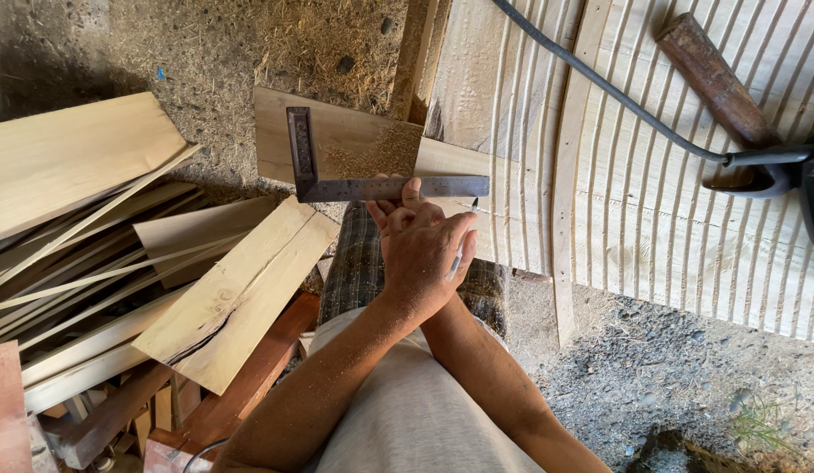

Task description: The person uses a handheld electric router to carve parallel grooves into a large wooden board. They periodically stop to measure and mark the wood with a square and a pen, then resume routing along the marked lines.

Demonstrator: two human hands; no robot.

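Because the stock of the try square point(312, 166) was hooked over the near edge of the board point(354, 131), its steel blade ran straight across the wood. It seemed held there so that a line could be drawn true along it. The board lay under the square, and a small heap of sawdust point(380, 158) sat on it just above the blade. One end of the board rested on the ribbed wooden worktop point(669, 201) to the right of the square. The other end reached out over the dirt floor point(205, 61).

The left hand point(417, 250) came in just below the square, its fingertips point(391, 207) stretched fairly flat and pressing on the blade, apparently to stop it sliding. A thin marking pen point(461, 250) showed at the edge of that hand, its tip touching the board right beside the lower edge of the blade. The right forearm point(490, 372) ran up beneath the left wrist. The right hand itself was hidden there, so I could not tell how it was closed or whether its fingers gripped the pen.

Below the square, a knee in checked cloth point(350, 267) sat under the board. Well to the left of the square lay a loose pile of offcuts point(83, 263), with a split plank point(240, 302) nearest. Far to the right of the square, a black cable point(599, 83) crossed the worktop to a dark power tool point(796, 175), beside a worn wooden handle point(713, 79).
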